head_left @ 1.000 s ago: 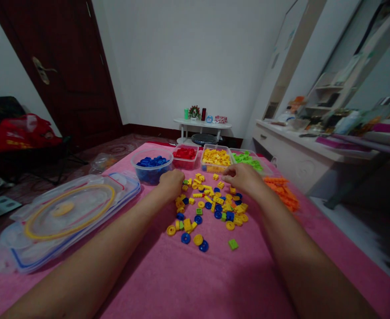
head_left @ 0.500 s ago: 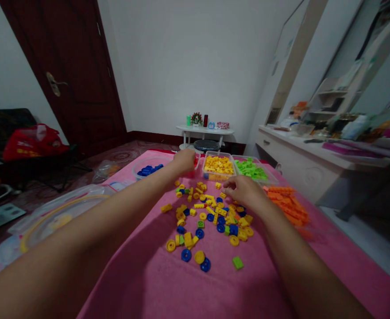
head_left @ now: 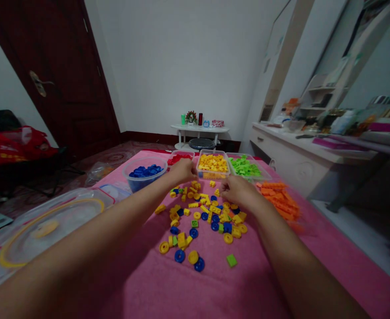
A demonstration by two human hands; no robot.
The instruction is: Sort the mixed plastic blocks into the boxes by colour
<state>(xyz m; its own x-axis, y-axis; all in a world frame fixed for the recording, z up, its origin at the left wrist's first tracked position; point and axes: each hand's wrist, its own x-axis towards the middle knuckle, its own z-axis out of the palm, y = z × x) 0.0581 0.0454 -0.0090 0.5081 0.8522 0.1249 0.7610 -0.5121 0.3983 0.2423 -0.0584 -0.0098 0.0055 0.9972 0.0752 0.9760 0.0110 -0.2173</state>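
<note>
A heap of loose plastic bricks (head_left: 204, 218), mostly yellow and blue with a few green, lies on the pink cloth (head_left: 195, 283). My left hand (head_left: 183, 170) hovers at the heap's far edge, just in front of the red-brick tub (head_left: 179, 157), fingers curled; anything inside them is hidden. My right hand (head_left: 237, 190) rests on the heap's far right side with fingers pinched together over small bricks; I cannot make out what they hold. Behind stand a round bowl of blue bricks (head_left: 144, 173), a tub of yellow bricks (head_left: 212, 164) and a tub of green bricks (head_left: 245, 167).
An orange brick pile (head_left: 278, 198) lies at the cloth's right edge. Clear container lids (head_left: 45, 221), one with a yellow ring, sit at the left. A white dresser (head_left: 291, 155) runs along the right, a small white table (head_left: 199, 129) stands by the far wall, and a dark door (head_left: 58, 84) is at the left.
My left hand reached from the heap's left edge out to the red tub, then drew slightly back toward the heap. My right hand stayed at the heap's far right.
</note>
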